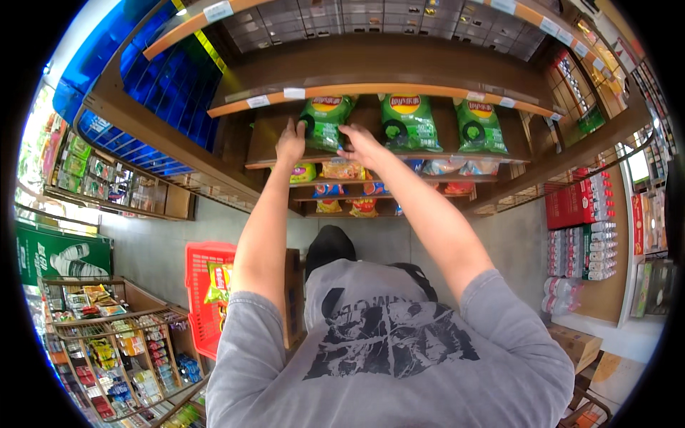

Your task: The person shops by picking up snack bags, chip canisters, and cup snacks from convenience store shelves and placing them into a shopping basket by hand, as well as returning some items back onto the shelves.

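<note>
A green snack bag (325,121) stands upright at the left of a wooden shelf (428,155). My left hand (290,142) grips its left lower edge, and my right hand (360,145) holds its right lower corner. Two more green snack bags (408,121) (479,126) stand to the right on the same shelf. Both my arms reach straight forward from grey sleeves.
Lower shelves hold yellow, blue and red snack packs (342,170). A red shopping basket (207,285) with a snack bag inside sits on the floor at left. Blue crates (168,85) stack at upper left. Bottled drink packs (581,246) stand at right. A wire rack of small goods (114,349) is at lower left.
</note>
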{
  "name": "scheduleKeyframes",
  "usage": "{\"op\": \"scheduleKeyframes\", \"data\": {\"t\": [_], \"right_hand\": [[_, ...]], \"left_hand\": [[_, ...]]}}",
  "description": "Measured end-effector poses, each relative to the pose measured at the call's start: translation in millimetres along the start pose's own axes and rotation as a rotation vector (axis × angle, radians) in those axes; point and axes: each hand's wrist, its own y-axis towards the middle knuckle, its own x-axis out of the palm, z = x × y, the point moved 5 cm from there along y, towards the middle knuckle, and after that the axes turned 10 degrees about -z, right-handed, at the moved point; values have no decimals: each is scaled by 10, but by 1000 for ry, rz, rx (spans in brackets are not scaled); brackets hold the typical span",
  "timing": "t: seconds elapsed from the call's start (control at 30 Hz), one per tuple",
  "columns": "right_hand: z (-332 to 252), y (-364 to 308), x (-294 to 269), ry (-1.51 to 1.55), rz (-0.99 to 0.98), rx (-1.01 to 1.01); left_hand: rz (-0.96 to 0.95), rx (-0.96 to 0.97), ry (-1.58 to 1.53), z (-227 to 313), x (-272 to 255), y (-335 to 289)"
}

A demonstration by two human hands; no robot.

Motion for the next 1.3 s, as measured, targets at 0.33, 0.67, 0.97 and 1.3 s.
{"op": "scheduleKeyframes", "data": {"t": [0.33,0.67,0.97,1.3], "right_hand": [[-157,-391,281,-411,-26,146],[-41,-1505,60,-614,-160,61],[91,-2440,-45,-717,-310,48],[599,-2954,512,-657,-498,-117]], "left_hand": [[-376,-44,-477,307,-375,-363],[-289,-97,-729,814,-11,-1631],[-202,-95,-953,1298,209,-2911],[66,-113,-974,1187,-3,-4029]]}}
